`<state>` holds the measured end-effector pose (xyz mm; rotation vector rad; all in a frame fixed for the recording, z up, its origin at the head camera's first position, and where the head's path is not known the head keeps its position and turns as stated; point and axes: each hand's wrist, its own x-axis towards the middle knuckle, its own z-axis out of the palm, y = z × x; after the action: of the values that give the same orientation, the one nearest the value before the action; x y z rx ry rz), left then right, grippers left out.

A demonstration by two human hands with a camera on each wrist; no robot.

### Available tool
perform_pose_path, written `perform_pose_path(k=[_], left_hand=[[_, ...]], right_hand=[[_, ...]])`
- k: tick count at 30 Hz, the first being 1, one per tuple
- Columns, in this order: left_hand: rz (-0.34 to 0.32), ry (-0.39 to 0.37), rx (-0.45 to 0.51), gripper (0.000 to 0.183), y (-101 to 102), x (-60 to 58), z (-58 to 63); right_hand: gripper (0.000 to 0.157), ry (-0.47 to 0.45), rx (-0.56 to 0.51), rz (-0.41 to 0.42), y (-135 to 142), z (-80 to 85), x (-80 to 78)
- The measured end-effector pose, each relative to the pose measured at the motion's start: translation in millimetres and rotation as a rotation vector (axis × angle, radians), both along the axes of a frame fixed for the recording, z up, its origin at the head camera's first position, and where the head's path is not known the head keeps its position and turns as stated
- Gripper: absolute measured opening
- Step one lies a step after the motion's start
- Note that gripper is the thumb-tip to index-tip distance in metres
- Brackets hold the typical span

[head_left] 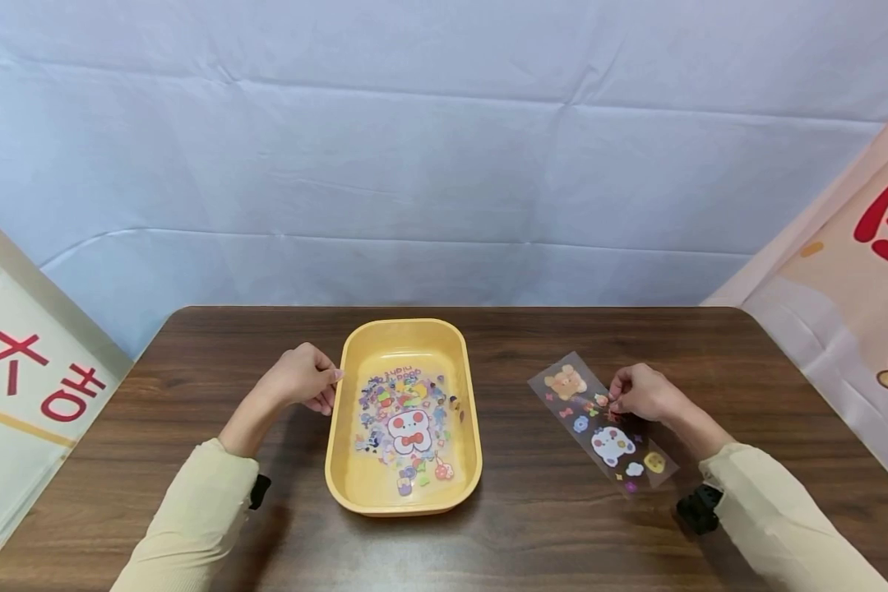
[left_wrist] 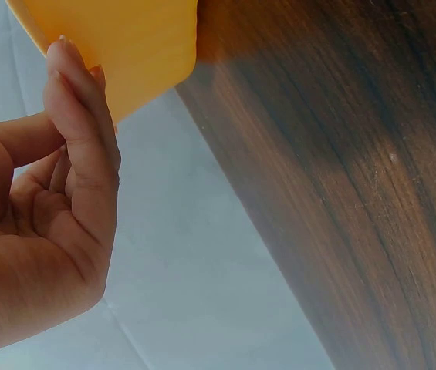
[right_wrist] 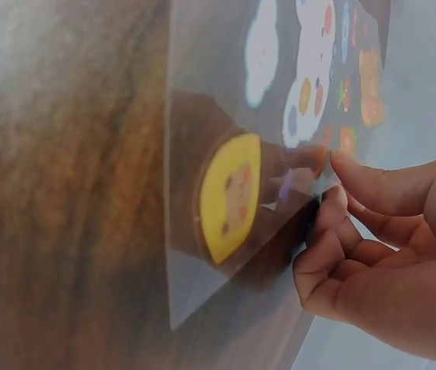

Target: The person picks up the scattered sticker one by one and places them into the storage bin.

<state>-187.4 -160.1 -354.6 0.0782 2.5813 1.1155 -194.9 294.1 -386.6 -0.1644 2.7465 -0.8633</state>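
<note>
My left hand (head_left: 307,380) is at the left rim of a yellow tray (head_left: 336,460), thumb and fingers gripping its edge. In the left wrist view, the fingers (left_wrist: 86,162) lie against the tray's outer wall (left_wrist: 144,46). Inside the tray are loose colourful stickers and a clear piece with a white bear (head_left: 412,436) wearing a red bow. To the right, my right hand (head_left: 645,393) pinches the far edge of a clear sticker sheet (head_left: 612,444) between thumb and fingers. Printed on the sheet are a brown bear, a white bear, a cloud and a yellow round face (right_wrist: 233,199).
A dark wood table (head_left: 533,526) lies under everything, its far edge meeting a pale blue cloth backdrop (head_left: 444,164). Printed banners hang at the left (head_left: 15,460) and right (head_left: 858,329). A black band (head_left: 699,508) sits at the right wrist.
</note>
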Motion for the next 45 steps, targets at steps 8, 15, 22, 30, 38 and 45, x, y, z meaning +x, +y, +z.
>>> perform_pose_path(k=[8,15,22,30,38,45], left_hand=[[-0.009,0.007,0.004,0.024,0.2,1.1,0.2],[0.000,0.001,0.005,0.025,0.3,0.1,-0.6],[-0.003,0.002,-0.004,0.024,1.0,1.0,-0.2],[-0.004,-0.001,-0.002,0.024,1.2,1.1,0.3],[0.000,-0.004,-0.001,0.024,0.1,-0.4,-1.4],[0.008,-0.003,0.004,0.024,0.6,0.1,-0.1]], right_hand=[[0.008,-0.069,-0.068,0.002,1.4,3.1,-0.5],[0.011,-0.092,-0.112,0.041,3.2,8.9,-1.8],[0.017,-0.068,-0.137,0.084,2.9,21.8,-5.2],[0.017,-0.053,-0.162,0.106,0.7,34.5,-10.0],[0.015,-0.068,-0.221,0.120,-5.5,46.4,-12.2],[0.017,-0.112,-0.293,0.089,-12.5,55.9,-14.4]])
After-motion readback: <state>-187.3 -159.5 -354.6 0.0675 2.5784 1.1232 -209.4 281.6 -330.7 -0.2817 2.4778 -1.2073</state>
